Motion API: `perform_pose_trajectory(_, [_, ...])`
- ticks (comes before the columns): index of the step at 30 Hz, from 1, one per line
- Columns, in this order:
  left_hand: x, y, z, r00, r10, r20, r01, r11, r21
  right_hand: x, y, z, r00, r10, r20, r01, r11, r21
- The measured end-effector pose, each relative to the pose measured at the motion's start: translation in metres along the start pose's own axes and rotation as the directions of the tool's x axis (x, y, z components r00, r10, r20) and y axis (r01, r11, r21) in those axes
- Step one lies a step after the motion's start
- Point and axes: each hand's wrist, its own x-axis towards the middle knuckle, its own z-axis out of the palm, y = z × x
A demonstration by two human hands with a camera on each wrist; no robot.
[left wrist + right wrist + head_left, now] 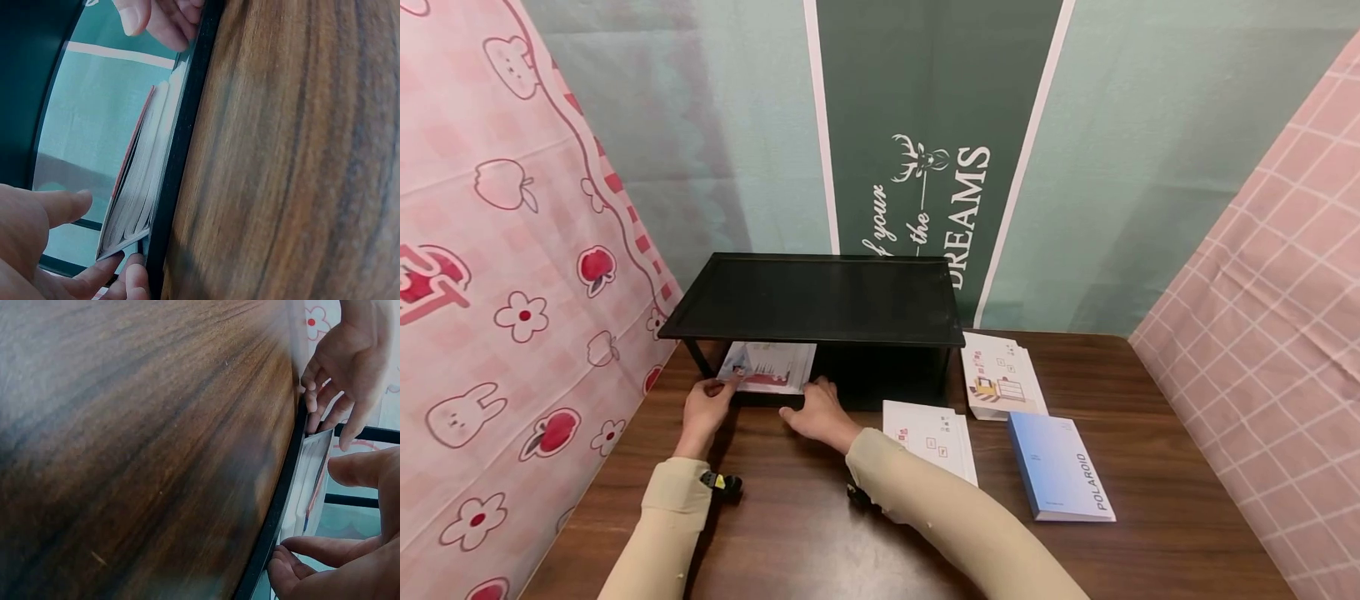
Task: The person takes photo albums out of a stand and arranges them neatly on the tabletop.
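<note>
A book [775,362] with a white, picture-printed cover lies flat on the lower level of a black two-tier rack [812,296], at its left end. My left hand [702,415] is at the book's left side, its fingertips touching the lower corner while the thumb stands apart, as the left wrist view shows. At the book's right end is my right hand [823,414], its fingertips right at the edge and its thumb held away. In the right wrist view the book's page edges [297,500] lie between both hands, close behind the rack's front bar.
Two white illustrated books, one near [928,437] and one farther back [1000,375], lie right of the rack. A blue-and-white POLAROID book [1060,467] lies beside them. Printed cloths hang behind and at both sides of the wooden table [820,542].
</note>
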Motion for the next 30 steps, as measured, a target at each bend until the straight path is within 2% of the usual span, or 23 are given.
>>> perform_pose_trajectory(9, [-0.001,0.004,0.005,1.0,0.0,-0.007,0.0,1.0,-0.014,0.0,0.001,-0.002,1.0,-0.001,0.028,0.002,0.999,-0.034])
perform_pose_trajectory(18, [-0.003,0.007,0.007,1.0,0.012,-0.024,-0.013,1.0,-0.017,0.001,0.003,0.0,0.999,-0.026,0.023,0.027,0.998,-0.053])
perform_pose_trajectory(30, [-0.002,0.011,0.007,1.0,0.021,0.014,-0.02,0.999,-0.046,0.0,0.006,0.0,0.999,-0.052,0.01,0.052,0.998,-0.03])
